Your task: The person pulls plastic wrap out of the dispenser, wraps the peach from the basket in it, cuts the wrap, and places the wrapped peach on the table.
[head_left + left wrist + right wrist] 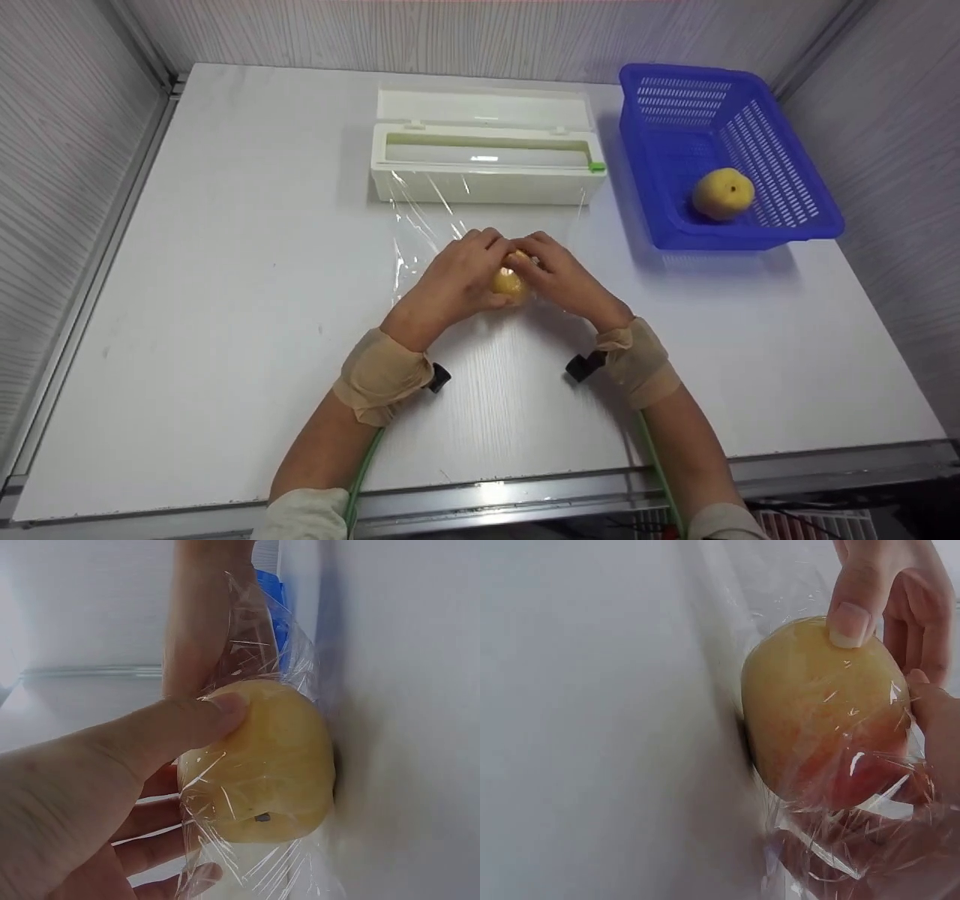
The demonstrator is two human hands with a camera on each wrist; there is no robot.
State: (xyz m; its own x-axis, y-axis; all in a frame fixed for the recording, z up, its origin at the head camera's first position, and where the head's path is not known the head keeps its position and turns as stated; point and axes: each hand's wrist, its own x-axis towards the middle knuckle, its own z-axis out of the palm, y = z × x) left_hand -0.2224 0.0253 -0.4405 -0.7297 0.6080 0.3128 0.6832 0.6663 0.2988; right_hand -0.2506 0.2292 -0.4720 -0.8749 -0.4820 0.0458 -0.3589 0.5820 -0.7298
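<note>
A yellow apple with a red blush (817,705) sits low over the table in the middle, with clear plastic wrap (300,652) drawn around it. My left hand (461,274) grips the apple, its thumb (217,716) pressing on the fruit and its fingers behind it. On the opposite side, my right hand (562,277) holds the apple through bunched film, some of its fingers hidden by fruit and wrap. The film runs back to a white wrap dispenser (487,187) whose lid stands open, showing the roll.
At the back right stands a blue plastic basket (637,172) with another yellow apple (724,193) inside. A green slider (597,166) sits at the right end of the dispenser's front edge. Panel walls border the white table (225,300) at back and sides.
</note>
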